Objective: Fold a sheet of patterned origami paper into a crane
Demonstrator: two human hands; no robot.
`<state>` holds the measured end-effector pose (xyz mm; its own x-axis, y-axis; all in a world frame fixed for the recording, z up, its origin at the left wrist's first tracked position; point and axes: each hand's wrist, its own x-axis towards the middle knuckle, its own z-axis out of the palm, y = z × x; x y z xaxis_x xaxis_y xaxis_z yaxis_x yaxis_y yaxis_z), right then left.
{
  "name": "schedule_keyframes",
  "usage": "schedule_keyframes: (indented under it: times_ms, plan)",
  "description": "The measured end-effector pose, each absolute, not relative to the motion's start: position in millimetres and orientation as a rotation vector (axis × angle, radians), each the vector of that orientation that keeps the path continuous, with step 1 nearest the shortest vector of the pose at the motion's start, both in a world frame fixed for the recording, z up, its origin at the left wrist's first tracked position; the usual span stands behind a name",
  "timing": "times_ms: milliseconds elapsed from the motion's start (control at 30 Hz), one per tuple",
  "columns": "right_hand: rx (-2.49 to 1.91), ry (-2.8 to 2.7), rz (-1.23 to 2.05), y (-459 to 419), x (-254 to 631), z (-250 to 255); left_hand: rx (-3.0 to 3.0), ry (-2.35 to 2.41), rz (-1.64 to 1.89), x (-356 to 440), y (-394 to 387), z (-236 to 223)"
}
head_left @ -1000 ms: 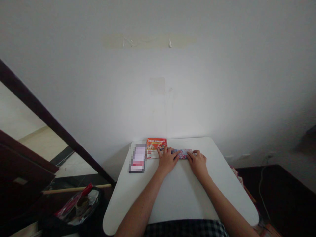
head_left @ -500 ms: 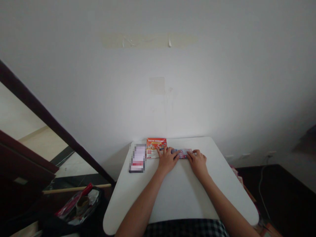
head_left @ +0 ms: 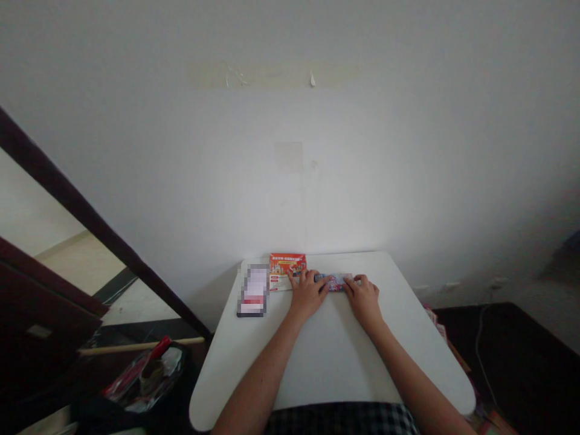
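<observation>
A narrow colourful printed paper (head_left: 336,283), apparently folded, lies flat on the white table (head_left: 335,362). My left hand (head_left: 309,294) presses its left end with the thumb and bent fingers. At the other end, my right hand (head_left: 364,298) pins the paper between thumb and curled fingers. Left of it lies a red and white printed leaflet (head_left: 287,263), its lower right part covered by fingertips of my left hand. A phone (head_left: 254,293) with a blurred-out screen rests beside the leaflet.
A pale wall (head_left: 290,199) stands right behind the table. On the floor at left is a clear bag (head_left: 147,377) with red and other items. A cable (head_left: 480,344) hangs at right, and printed papers (head_left: 437,323) show past the table's right edge.
</observation>
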<state>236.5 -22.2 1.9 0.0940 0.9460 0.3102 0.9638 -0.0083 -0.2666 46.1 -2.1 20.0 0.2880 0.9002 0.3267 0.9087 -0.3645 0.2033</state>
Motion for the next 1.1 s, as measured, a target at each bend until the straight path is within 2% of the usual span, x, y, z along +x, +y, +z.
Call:
schedule_keyframes:
  times_ms: [1100]
  plan:
    - [-2.016, -1.877, 0.025, -23.5, 234.9, 10.8, -2.578, -1.785, -0.602, 50.1, 9.5, 25.6]
